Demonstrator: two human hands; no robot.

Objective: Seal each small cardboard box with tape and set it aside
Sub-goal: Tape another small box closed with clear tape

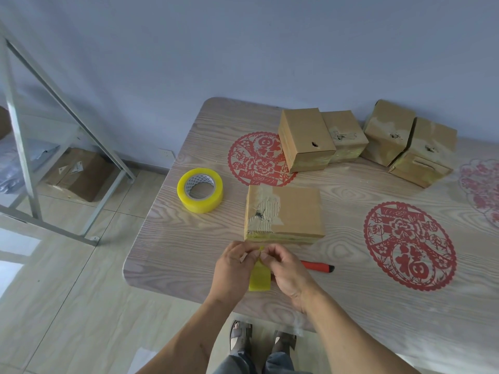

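Head view: both hands, left hand (234,268) and right hand (283,268), pinch a short yellow tape strip (259,279) just before the flat brown cardboard box (285,211). Behind that box stand four brown boxes (306,140), apparently taped; the yellow tape roll (200,190) lies left of it, so this seal seems unfinished.

Things on and near the table, counted

Five small cardboard boxes are seen on the table: one near box (285,213) and four at the back (306,139) (344,136) (387,132) (425,152). One roll of yellow tape (200,189), one cut strip of yellow tape (259,278) and one red knife (318,265) are counted. Three red paper-cut pictures (259,159) (409,245) (482,187) are seen. Two hands (235,265) (286,268) and one bigger box on the floor (78,174) are counted.
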